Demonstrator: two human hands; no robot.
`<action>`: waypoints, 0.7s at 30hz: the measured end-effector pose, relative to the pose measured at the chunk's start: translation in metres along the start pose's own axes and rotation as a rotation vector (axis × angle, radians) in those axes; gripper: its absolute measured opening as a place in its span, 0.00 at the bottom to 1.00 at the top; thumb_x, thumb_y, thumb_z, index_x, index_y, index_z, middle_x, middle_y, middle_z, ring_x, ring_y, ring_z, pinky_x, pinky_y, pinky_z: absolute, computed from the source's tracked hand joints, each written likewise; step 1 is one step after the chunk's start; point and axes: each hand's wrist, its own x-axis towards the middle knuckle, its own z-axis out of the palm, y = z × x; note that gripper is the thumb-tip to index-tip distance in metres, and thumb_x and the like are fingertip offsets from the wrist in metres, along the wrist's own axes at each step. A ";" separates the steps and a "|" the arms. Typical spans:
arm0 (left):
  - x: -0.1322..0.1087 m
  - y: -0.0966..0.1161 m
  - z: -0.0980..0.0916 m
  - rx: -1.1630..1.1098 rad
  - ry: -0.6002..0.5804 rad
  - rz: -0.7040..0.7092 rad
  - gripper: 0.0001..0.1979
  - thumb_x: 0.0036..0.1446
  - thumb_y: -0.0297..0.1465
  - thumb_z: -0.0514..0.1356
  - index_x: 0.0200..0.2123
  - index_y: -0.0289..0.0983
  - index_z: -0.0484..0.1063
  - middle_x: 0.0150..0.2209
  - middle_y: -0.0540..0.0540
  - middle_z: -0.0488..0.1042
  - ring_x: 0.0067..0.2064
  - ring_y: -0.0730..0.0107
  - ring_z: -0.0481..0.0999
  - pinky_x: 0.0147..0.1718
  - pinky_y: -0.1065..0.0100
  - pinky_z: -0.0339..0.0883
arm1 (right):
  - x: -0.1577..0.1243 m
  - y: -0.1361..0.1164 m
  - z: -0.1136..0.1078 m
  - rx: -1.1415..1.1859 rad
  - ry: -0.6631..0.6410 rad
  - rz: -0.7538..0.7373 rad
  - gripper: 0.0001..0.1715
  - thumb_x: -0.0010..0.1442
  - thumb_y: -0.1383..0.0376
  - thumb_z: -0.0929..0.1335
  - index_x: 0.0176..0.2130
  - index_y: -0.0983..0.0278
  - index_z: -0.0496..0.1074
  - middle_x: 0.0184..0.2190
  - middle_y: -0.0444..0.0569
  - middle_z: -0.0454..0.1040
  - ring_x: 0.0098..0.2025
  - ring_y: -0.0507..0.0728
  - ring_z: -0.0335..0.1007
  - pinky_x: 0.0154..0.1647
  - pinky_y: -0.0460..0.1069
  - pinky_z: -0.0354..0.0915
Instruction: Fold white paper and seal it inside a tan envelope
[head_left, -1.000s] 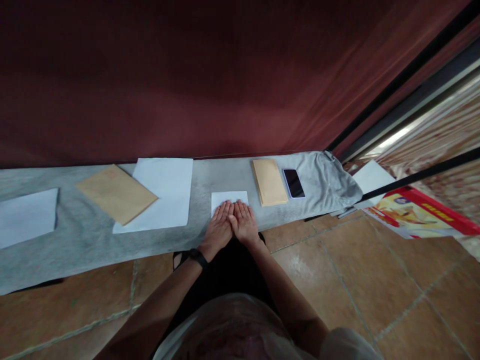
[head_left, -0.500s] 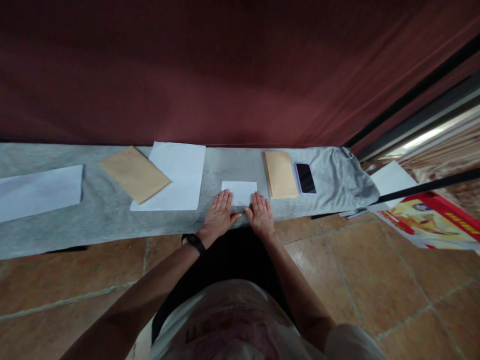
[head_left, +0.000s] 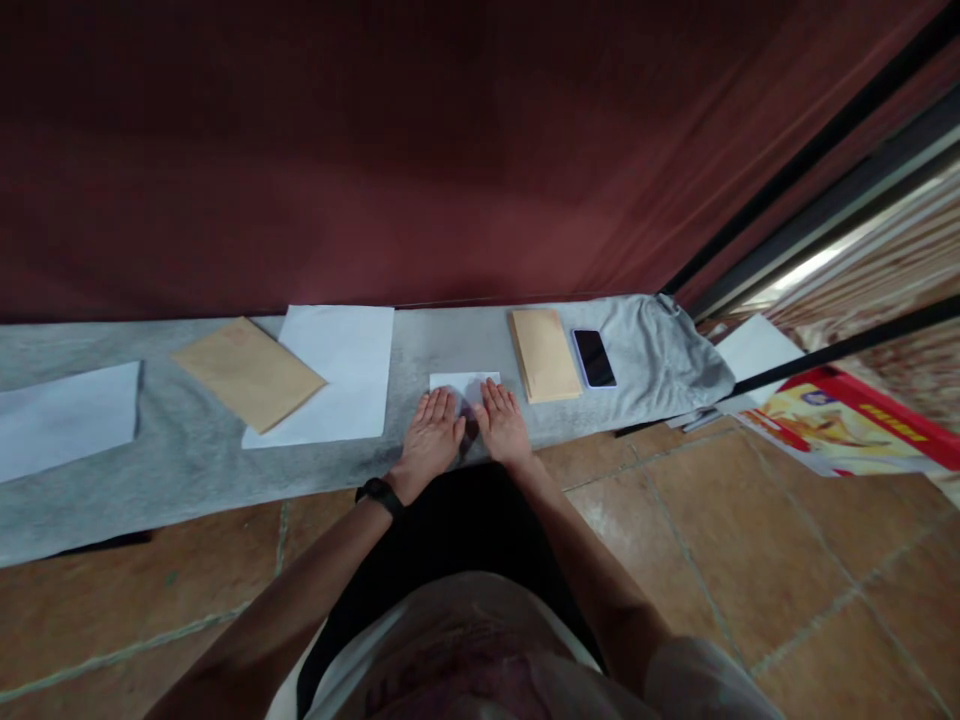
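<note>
Paper (head_left: 460, 380), probably light and easily creased, is partly covered by left hand (head_left: 432, 436) and right hand (head_left: 502, 424); fingers (head_left: 437, 404) are outstretched, grasping nothing; edges are best pinched gently.

Small paper (head_left: 466, 386) partly hidden by hands (head_left: 433, 434) (head_left: 502, 425); leftmost sheet (head_left: 69, 418) cropped.

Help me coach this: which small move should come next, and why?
Perhaps slide the left hand and right hand apart to smooth the small white paper: both lie palm down over its near part, with a gap between them.
</note>
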 end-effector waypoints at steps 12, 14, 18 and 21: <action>0.034 0.000 0.023 -0.053 -0.033 0.031 0.30 0.68 0.28 0.39 0.69 0.21 0.54 0.72 0.30 0.53 0.74 0.54 0.46 0.71 0.51 0.44 | 0.024 0.000 0.022 -0.061 -0.005 -0.002 0.34 0.75 0.53 0.54 0.70 0.71 0.58 0.71 0.58 0.57 0.73 0.63 0.52 0.73 0.61 0.47; 0.034 -0.004 0.023 -0.043 -0.027 0.002 0.30 0.68 0.30 0.40 0.70 0.21 0.53 0.72 0.31 0.52 0.74 0.55 0.46 0.71 0.52 0.44 | 0.023 0.001 0.023 -0.070 0.011 0.000 0.34 0.75 0.53 0.55 0.70 0.71 0.57 0.71 0.59 0.57 0.73 0.64 0.52 0.72 0.61 0.48; 0.034 -0.015 0.022 -0.009 -0.008 -0.037 0.32 0.69 0.34 0.41 0.70 0.21 0.52 0.72 0.31 0.52 0.74 0.53 0.47 0.71 0.51 0.43 | 0.022 0.004 0.023 -0.097 0.043 0.020 0.35 0.75 0.53 0.55 0.70 0.72 0.57 0.71 0.59 0.56 0.72 0.65 0.52 0.72 0.61 0.48; 0.032 -0.022 0.021 0.008 0.016 -0.063 0.32 0.69 0.36 0.42 0.70 0.22 0.53 0.72 0.31 0.51 0.74 0.51 0.48 0.71 0.51 0.44 | 0.021 0.007 0.023 -0.119 0.060 0.056 0.35 0.75 0.53 0.55 0.70 0.73 0.57 0.71 0.59 0.56 0.72 0.65 0.53 0.72 0.61 0.49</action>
